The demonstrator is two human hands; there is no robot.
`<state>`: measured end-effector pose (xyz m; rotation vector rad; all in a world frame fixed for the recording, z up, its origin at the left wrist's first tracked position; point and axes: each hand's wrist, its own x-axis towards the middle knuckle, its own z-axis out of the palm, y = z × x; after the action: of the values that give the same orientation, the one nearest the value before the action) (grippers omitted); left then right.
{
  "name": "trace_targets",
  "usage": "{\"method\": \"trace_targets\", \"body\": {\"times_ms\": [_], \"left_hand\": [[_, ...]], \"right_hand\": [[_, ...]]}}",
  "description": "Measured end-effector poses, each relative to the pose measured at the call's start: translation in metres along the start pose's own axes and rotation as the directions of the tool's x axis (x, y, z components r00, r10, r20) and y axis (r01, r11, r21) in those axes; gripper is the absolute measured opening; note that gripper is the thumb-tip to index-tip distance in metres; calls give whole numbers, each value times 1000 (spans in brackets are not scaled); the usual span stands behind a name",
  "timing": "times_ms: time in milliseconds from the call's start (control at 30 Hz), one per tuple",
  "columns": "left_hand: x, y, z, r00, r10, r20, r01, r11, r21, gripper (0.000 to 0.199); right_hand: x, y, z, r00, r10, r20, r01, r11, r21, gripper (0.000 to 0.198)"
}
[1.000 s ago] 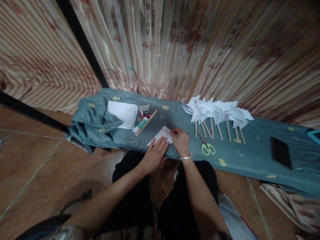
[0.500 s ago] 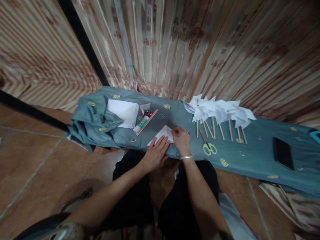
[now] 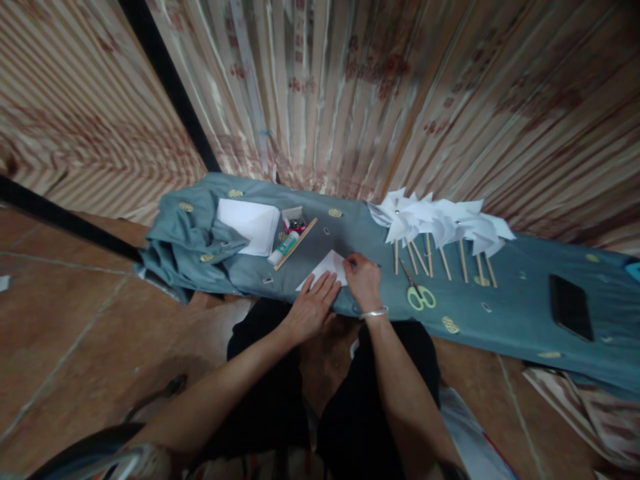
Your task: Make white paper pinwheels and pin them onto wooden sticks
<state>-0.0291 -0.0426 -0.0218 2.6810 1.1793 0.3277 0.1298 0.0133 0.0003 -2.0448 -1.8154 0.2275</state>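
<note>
A white sheet of paper [image 3: 326, 264], folded into a triangle, lies near the front edge of the cloth-covered table. My left hand [image 3: 316, 300] rests flat on its lower part with the fingers stretched out. At the paper's right corner, my right hand [image 3: 364, 279] has its thumb and fingers pinched on the edge; the fingertips are partly hidden. Right of that hand lie scissors [image 3: 421, 297] with light green handles. To the left are a glue stick [image 3: 284, 247], wooden sticks [image 3: 296, 244] and a small open box of dark pins [image 3: 295, 220].
A stack of white paper [image 3: 250, 223] sits on the left, partly under bunched cloth [image 3: 187, 233]. Several white paper pinwheels [image 3: 443, 219] on sticks lie at the back right. A black phone [image 3: 571, 307] is farther right. A striped curtain [image 3: 320, 100] hangs behind the table.
The view has shifted very slightly, so everything on the table appears a little farther right. Both hands keep their places on the folded paper.
</note>
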Motion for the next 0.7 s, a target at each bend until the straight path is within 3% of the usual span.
{"method": "trace_targets", "body": {"times_ms": [300,400,567,700], "left_hand": [[0,0,0,1000,-2,30,-1,997,76,65],[-1,0,-1,1000,0,28,-3,994,106,64],[-3,-1,3,1000,6,-3,-6,993,121,64],[-2,-2,5,999,12,-36,-7,993,117,68]], "right_hand": [[-4,-7,-3,998,-56,24,58,993,-106,24],[-10,-5,-2,996,-86,-30,82,991,-108,27],[-28,3,2,972,-97,-214,86,994,-60,53],[-43,8,6,971,-17,-237,18,1000,-1,70]]}}
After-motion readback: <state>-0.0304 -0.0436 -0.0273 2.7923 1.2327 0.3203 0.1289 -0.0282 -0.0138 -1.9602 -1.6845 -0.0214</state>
